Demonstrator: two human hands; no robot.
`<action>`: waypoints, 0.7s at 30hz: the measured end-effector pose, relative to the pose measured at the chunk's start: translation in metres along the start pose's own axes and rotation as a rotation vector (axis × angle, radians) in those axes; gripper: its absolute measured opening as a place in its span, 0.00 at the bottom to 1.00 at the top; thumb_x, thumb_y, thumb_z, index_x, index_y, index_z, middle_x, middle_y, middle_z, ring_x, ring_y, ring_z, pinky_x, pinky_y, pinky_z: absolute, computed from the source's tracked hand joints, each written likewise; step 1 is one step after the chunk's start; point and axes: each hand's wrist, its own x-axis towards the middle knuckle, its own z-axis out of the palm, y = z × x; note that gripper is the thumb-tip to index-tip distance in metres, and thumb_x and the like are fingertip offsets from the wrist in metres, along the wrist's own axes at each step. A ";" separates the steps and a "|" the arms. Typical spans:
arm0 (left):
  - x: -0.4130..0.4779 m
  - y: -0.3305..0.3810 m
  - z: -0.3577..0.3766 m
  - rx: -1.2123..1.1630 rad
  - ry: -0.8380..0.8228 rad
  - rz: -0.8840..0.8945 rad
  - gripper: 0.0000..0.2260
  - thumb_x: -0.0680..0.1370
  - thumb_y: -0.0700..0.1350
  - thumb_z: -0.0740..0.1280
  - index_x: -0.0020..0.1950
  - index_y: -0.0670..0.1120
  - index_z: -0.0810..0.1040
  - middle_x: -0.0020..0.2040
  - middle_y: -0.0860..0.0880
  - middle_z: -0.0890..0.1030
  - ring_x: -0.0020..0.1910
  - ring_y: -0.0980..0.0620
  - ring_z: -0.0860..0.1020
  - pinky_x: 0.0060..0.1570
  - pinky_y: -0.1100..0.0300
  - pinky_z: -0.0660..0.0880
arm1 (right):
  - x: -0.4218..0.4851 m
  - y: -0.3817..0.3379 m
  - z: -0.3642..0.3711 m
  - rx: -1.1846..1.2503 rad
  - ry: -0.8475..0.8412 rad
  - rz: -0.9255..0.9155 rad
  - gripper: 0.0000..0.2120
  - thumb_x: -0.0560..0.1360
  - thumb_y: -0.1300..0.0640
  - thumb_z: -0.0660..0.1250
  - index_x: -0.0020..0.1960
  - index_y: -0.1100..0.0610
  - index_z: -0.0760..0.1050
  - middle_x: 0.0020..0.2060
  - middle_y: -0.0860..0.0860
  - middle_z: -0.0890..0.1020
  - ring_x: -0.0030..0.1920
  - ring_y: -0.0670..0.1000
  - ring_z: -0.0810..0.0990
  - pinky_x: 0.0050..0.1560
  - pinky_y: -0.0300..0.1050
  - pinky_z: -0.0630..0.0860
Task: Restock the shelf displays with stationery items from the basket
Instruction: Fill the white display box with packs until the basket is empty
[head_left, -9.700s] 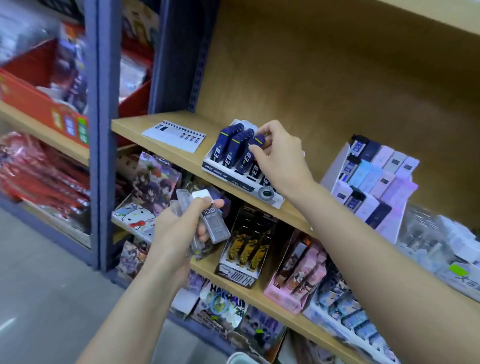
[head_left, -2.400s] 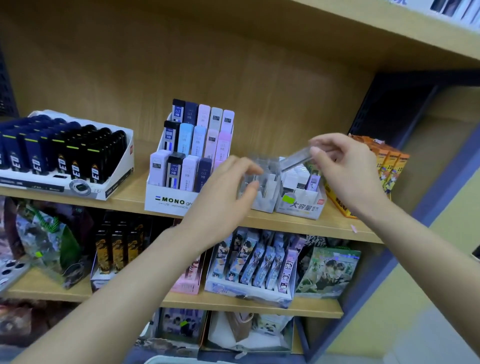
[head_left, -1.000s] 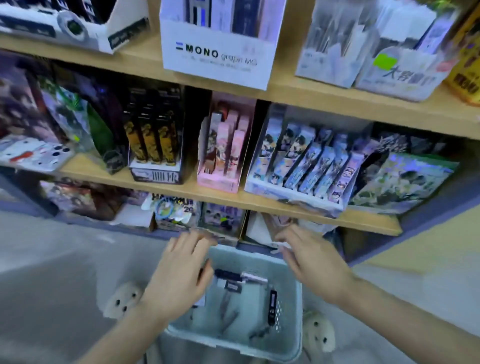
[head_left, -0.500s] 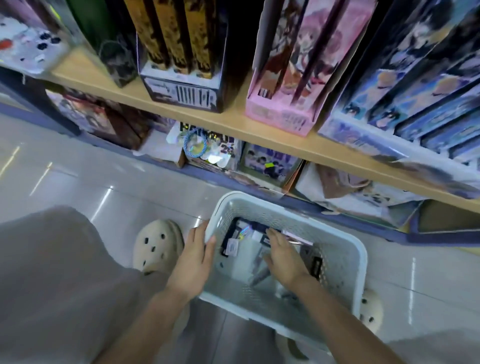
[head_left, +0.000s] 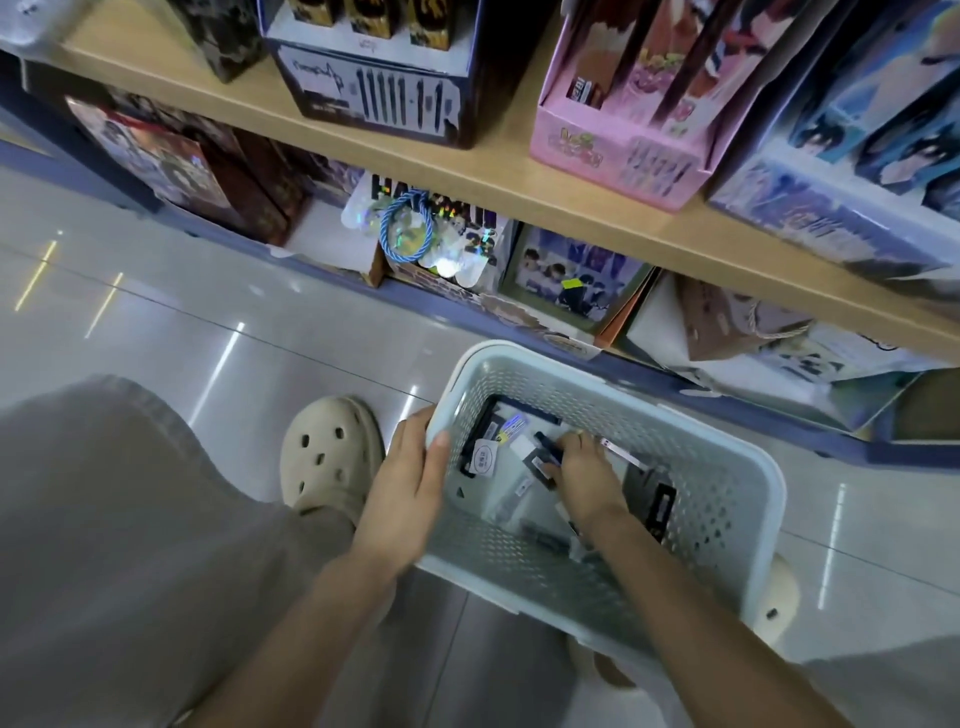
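Pale blue basket (head_left: 722, 499) sits lower centre-right of frame, on floor (head_left: 208, 338) in front of shelf (head_left: 519, 176). Stationery packets (head_left: 485, 457) lie loose in bottom. Left hand (head_left: 405, 483) grips basket's left rim, thumb hooked inside. Right hand (head_left: 587, 478) down inside, fingers (head_left: 574, 447) curled over dark blue item (head_left: 548, 449), can't tell if actually gripped tbh. Beige clog (head_left: 327, 457) just left of basket. Pink display box (head_left: 613, 150) top centre on shelf.

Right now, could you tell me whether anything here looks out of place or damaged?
The dark display box on the shelf looks scuffed, with white worn patches along its front edges. Packs in the basket lie jumbled.
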 end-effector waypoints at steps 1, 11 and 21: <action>0.000 0.001 0.000 0.000 0.004 0.008 0.21 0.80 0.60 0.50 0.68 0.50 0.68 0.57 0.57 0.72 0.59 0.60 0.70 0.58 0.65 0.64 | -0.001 0.000 -0.001 0.060 -0.016 0.012 0.16 0.81 0.58 0.59 0.67 0.61 0.64 0.64 0.58 0.69 0.64 0.57 0.68 0.59 0.46 0.67; -0.012 0.047 0.008 -0.254 0.053 0.019 0.09 0.80 0.52 0.57 0.59 0.52 0.68 0.51 0.53 0.75 0.49 0.65 0.74 0.49 0.72 0.69 | -0.066 -0.077 -0.089 1.313 -0.069 -0.069 0.04 0.75 0.60 0.67 0.43 0.57 0.74 0.34 0.49 0.80 0.38 0.44 0.79 0.45 0.41 0.79; -0.010 0.047 -0.008 -0.280 -0.181 -0.049 0.04 0.81 0.45 0.59 0.48 0.49 0.72 0.37 0.52 0.75 0.29 0.62 0.69 0.33 0.66 0.67 | -0.064 -0.071 -0.100 1.034 0.102 -0.208 0.09 0.80 0.58 0.59 0.44 0.55 0.76 0.33 0.41 0.79 0.34 0.37 0.75 0.39 0.29 0.68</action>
